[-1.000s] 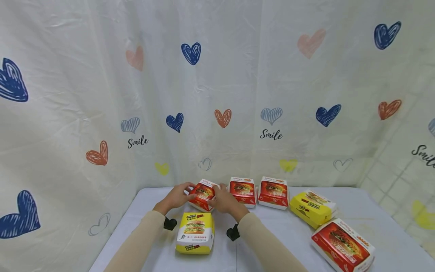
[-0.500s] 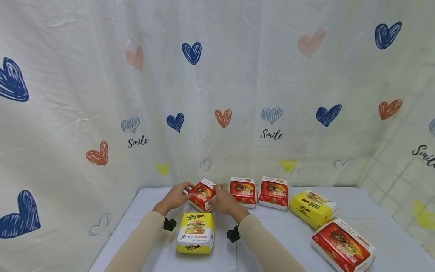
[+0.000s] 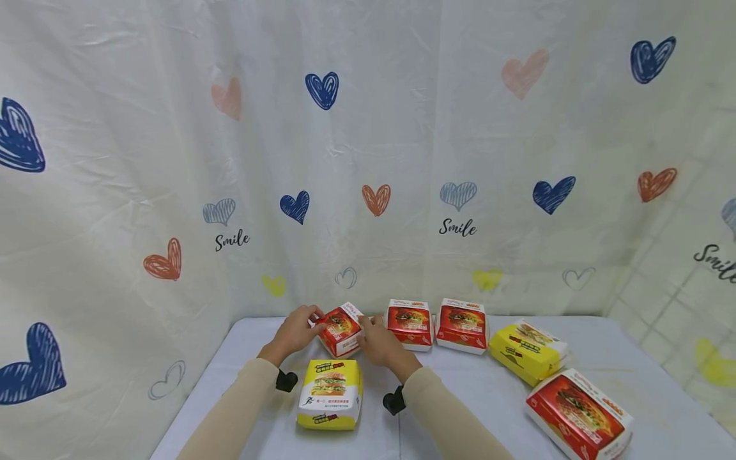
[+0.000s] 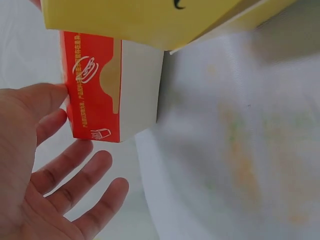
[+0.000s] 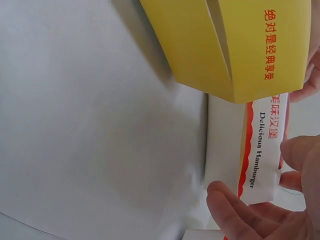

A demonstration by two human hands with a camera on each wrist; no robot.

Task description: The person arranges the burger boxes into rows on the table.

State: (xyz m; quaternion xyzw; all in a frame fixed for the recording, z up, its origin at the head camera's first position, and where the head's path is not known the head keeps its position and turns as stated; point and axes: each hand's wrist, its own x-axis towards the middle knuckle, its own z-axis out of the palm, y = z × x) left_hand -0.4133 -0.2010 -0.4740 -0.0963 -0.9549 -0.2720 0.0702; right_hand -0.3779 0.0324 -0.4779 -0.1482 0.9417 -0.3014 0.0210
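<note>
Red box [image 3: 339, 324] points away rightward, long axis unclear, left hand [image 3: 295, 331] and right hand [image 3: 382, 340] gripping it.

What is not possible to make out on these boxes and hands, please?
Head view: smallest print on the front yellow box, too small to read.
Head view: left edge of the middle red box, partly covered by the left hand.
Head view: near corner of the bottom-right red box, cut off by the bottom edge.
Left wrist view: part of the middle red box, hidden by the front yellow box.
Right wrist view: right hand, cut off by the right edge.
</note>
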